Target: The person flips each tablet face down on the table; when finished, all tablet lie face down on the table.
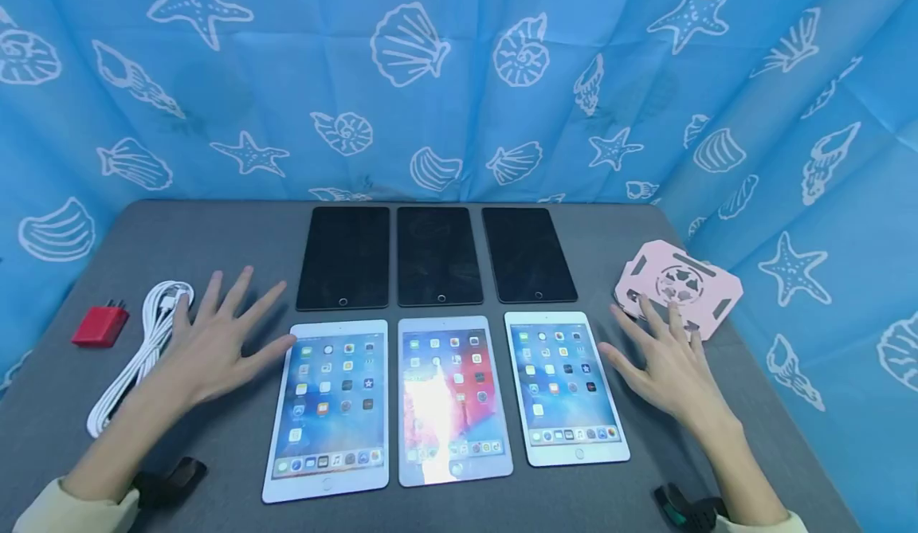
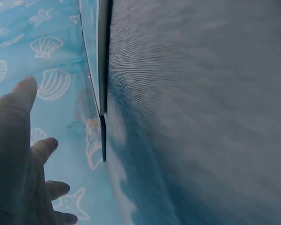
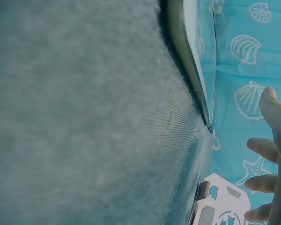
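My left hand [image 1: 215, 350] is spread over the grey cloth, fingers straight, its thumb tip overlapping the edge of the left white tablet [image 1: 330, 405] in the head view. On the right, my right hand [image 1: 670, 366] also has its fingers extended and holds nothing. It hovers between the right white tablet [image 1: 566, 389] and a pink cut-out stand [image 1: 680, 286], its fingertips overlapping the stand's near edge. Between these two tablets lies a middle white tablet [image 1: 455, 397] with glare on its lit screen. All three white tablets show rows of app icons.
Behind them lie a left black tablet [image 1: 344, 258], a middle black tablet [image 1: 439, 256] and a right black tablet [image 1: 529, 254], screens dark. At the left are a coiled white cable [image 1: 147, 342] and a red charger plug [image 1: 100, 326]. A blue shell-print curtain [image 1: 459, 79] borders the table.
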`<state>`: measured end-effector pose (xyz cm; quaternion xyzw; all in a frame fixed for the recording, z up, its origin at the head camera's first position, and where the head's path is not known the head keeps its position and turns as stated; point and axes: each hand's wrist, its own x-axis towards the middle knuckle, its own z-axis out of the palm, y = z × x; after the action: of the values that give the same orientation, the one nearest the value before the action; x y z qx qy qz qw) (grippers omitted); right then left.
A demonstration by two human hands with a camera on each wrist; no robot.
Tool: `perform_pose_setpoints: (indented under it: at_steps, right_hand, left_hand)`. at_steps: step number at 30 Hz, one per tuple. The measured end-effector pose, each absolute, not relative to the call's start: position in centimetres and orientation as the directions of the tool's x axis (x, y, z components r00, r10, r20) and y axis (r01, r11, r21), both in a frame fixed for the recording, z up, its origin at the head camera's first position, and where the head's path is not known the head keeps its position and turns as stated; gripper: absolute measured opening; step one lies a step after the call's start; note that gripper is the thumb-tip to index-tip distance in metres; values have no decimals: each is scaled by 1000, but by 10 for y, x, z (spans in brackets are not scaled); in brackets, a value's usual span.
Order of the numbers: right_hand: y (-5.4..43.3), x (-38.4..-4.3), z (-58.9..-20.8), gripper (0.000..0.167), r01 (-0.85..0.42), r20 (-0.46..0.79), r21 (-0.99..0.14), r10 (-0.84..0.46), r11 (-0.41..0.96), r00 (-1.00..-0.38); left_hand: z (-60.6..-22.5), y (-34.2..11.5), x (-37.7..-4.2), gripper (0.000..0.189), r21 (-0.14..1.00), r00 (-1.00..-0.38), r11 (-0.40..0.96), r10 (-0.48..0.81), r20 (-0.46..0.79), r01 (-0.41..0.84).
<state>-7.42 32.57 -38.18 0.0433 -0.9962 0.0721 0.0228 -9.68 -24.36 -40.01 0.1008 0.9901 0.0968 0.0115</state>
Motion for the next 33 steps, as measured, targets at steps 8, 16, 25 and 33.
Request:
perform_pose_setpoints:
  at_steps: [8,16,25,33]
  right_hand:
    - [323,-83,-378,72,-90,20,-134,-88,987,-996]
    - [312,-100,-371,72,-124,-26,-122,-128,985,-991]
    - [299,-129,-371,65,-222,-11,-189,-228,957,-974]
    - [294,-154,-382,47,-274,103,-339,-254,900,-962]
  left_hand:
    - [-395,-217,-136,94,195,-958,940,286,1,280]
    - [-392,-182,-172,89,174,-928,914,373,-6,366]
    - [-386,-133,-218,90,113,-902,899,430,-33,424]
    - [-381,-94,-253,91,125,-893,891,446,-52,437]
